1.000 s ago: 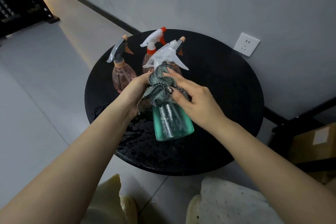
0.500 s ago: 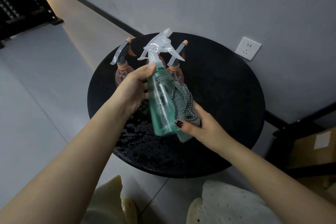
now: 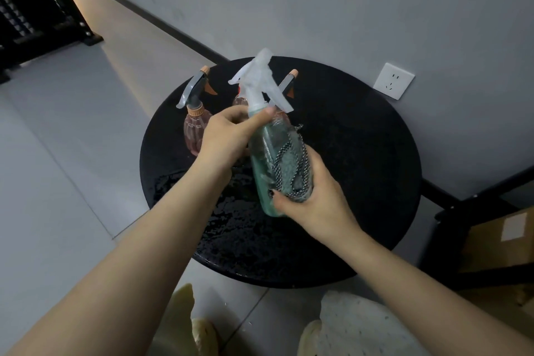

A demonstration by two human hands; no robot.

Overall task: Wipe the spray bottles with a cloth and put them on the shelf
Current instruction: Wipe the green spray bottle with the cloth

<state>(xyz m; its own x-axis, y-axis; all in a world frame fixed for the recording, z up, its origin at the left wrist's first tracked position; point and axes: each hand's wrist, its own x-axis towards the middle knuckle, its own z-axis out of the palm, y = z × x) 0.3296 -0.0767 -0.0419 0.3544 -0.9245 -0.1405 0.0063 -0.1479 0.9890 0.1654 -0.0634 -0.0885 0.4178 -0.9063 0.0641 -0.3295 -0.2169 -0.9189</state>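
Note:
A green spray bottle (image 3: pixel 261 153) with a clear white trigger head is held tilted above the round black table (image 3: pixel 361 159). My left hand (image 3: pixel 228 136) grips it at the neck. My right hand (image 3: pixel 315 196) presses a grey cloth with black-and-white edging (image 3: pixel 289 170) against the bottle's lower body. Behind, a pink spray bottle with a grey trigger (image 3: pixel 195 121) stands on the table. Two more pink bottles are mostly hidden behind the green one; only the grey trigger with an orange tip (image 3: pixel 289 82) of one shows clearly.
The tabletop's near left part (image 3: pixel 231 228) is wet and glistening. A white wall socket (image 3: pixel 393 85) is on the grey wall behind. A black rack (image 3: pixel 31 9) stands far left. A black frame with a cardboard box (image 3: pixel 497 243) sits at right.
The cloth moved from the bottle's neck down to its lower body with my right hand. My left hand shifted up to the neck and the bottle tilted.

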